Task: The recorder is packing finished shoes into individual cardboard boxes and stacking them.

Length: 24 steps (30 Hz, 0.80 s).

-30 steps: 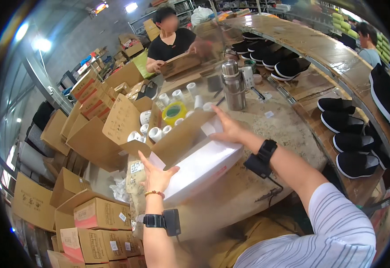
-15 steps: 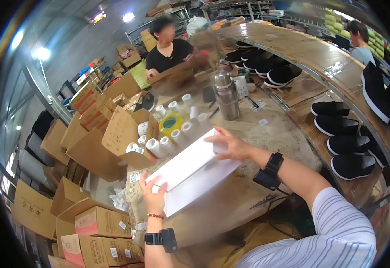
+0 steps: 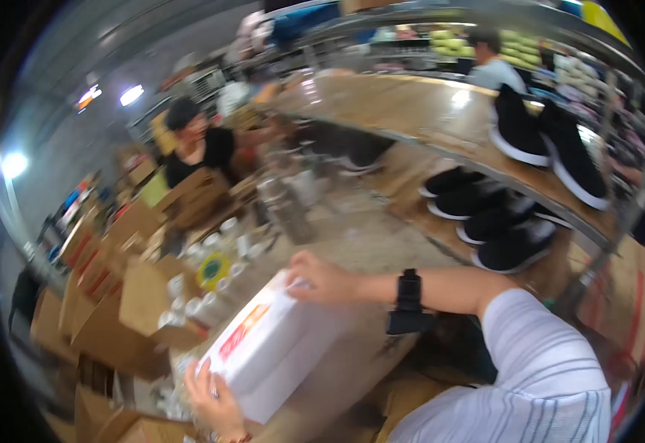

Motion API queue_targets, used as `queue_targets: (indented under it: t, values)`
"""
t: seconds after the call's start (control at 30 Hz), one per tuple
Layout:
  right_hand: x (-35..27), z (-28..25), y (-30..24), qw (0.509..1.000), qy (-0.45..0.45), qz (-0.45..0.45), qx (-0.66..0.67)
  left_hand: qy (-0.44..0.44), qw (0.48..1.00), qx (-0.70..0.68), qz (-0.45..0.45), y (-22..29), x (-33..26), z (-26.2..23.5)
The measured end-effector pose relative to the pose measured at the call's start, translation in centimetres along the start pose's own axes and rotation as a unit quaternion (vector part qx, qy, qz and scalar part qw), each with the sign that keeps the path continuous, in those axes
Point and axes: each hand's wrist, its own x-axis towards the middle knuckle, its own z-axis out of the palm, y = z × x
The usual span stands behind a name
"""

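A long white cardboard box (image 3: 289,353) with a red and orange print on one side is held slantwise over the table (image 3: 370,347). My left hand (image 3: 215,399) grips its near-left end, fingers spread along the edge. The far-right end is in my right hand (image 3: 321,279), with the fingers bent over its corner. The undersides of the box and of my fingers are hidden.
White rolls (image 3: 208,308) and a yellow tape roll (image 3: 213,270) stand beyond the box, near a steel flask (image 3: 285,210). Black shoes (image 3: 516,240) fill a rack on the right. Open cartons (image 3: 141,295) stand left. A co-worker (image 3: 197,144) is across the table.
My view has swung to the right. The box has turned in my hands, so a printed side now shows where a plain white one did. Both hands still hold its ends.
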Motion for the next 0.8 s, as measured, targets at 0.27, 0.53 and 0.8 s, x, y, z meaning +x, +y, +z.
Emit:
queue_targets:
  t: [0.27, 0.53, 0.8]
  values:
    - [-2.4, -20.4, -6.6, 0.86, 0.05, 0.067, -0.504, -0.139, 0.924, 0.356, 0.028, 2.0, -3.7, 6.1]
    - [-13.6, -37.9, -10.6, 0.494, 0.255, 0.475, -0.682, -0.138, 0.937, 0.321, 0.0, 1.5, -3.9, 5.6]
    - [-9.9, -31.1, -10.9, 0.663, 0.219, 0.245, -0.673, -0.042, 0.967, 0.248, 0.045, 3.0, -4.4, 4.6]
